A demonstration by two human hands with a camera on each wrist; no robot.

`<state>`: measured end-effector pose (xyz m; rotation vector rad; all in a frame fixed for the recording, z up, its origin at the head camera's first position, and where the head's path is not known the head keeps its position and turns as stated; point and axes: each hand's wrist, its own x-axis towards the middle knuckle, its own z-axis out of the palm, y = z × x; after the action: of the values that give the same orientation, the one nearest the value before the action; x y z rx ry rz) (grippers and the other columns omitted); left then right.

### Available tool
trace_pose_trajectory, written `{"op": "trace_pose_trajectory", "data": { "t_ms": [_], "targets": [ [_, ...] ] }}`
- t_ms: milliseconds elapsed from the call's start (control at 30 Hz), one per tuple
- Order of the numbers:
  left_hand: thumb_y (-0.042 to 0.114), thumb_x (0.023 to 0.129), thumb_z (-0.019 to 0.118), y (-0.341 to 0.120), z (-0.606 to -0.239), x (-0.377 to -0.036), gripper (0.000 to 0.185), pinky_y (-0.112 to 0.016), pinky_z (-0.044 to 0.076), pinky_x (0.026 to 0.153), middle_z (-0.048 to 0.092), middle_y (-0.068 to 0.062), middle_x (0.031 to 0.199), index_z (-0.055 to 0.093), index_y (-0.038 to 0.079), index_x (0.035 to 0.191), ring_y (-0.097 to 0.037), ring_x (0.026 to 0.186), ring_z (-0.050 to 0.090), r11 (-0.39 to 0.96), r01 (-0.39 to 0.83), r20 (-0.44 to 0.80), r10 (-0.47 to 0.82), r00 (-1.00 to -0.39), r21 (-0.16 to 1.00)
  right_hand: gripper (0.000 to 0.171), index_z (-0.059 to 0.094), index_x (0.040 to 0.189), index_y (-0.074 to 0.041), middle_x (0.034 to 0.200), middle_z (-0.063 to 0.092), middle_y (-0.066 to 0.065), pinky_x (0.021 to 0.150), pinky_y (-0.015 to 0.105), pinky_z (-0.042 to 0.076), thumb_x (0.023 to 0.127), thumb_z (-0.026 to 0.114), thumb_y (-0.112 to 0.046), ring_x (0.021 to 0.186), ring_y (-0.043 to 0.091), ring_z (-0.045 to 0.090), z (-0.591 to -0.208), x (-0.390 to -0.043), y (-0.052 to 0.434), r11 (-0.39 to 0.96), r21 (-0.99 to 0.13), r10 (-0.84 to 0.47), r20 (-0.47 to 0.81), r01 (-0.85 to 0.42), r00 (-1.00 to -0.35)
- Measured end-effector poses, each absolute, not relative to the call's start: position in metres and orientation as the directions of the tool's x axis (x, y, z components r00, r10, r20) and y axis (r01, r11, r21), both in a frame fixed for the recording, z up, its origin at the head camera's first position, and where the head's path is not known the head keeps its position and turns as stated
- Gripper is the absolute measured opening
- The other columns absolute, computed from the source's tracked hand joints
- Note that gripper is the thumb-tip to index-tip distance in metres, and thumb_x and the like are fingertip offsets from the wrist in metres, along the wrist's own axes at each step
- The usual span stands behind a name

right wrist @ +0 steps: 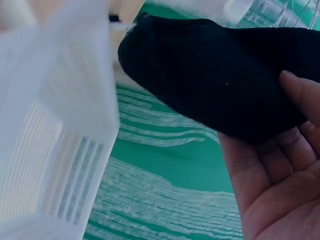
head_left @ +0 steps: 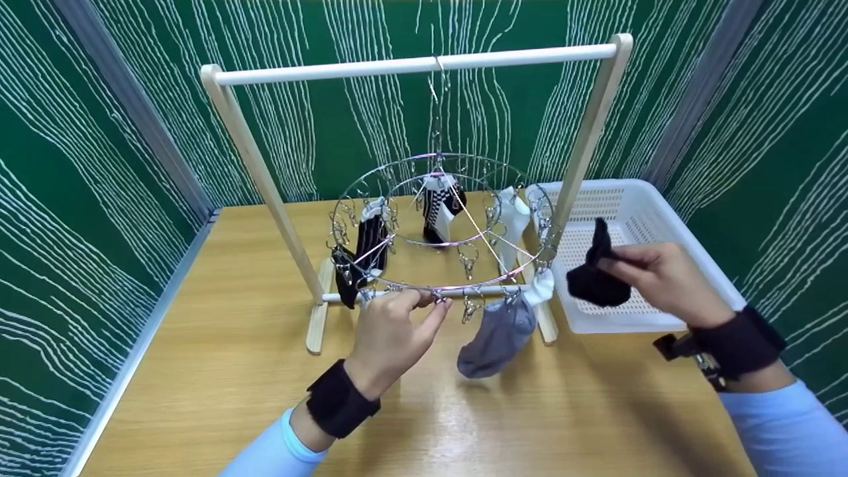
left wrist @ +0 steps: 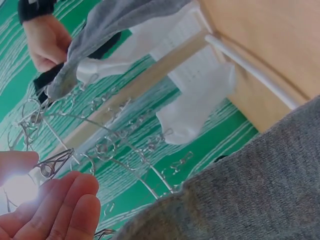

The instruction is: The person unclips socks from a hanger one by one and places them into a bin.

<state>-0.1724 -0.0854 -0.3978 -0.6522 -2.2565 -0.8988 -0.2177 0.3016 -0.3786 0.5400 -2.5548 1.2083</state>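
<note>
A round metal drying hanger with many small clips hangs from the rack's rail. At its near edge my left hand pinches a metal clip between thumb and fingertips. My right hand grips a black sock over the white basket, with the sock's toe part hanging down. Just right of the left hand, a grey sock hangs from the ring. White socks hang at the right side, a black striped sock at the left, and a checkered sock at the back.
A wooden rack with a white top rail stands on the table. The white plastic basket sits behind the right hand, close to the rack's right leg. Green patterned walls enclose the table at the back and sides.
</note>
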Motion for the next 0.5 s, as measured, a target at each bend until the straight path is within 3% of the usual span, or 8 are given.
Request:
{"op": "trace_pose_trajectory", "data": {
  "t_ms": [500],
  "targets": [
    [0.021,0.093,0.086,-0.084,-0.400,-0.174,0.016,-0.039,0.065,0.069,0.083,-0.008,0.086,0.082,0.006,0.089,-0.023,0.078,0.081,0.663,0.631,0.702,0.218,-0.678,0.403,0.018,0.084,0.103,0.004,0.084,0.080,0.019,0.058,0.012,0.045,0.103,0.074,-0.011,0.064,-0.004,0.057,-0.381,-0.282,0.342,0.805,-0.500,-0.210,0.261,-0.318,-0.942]
  ]
}}
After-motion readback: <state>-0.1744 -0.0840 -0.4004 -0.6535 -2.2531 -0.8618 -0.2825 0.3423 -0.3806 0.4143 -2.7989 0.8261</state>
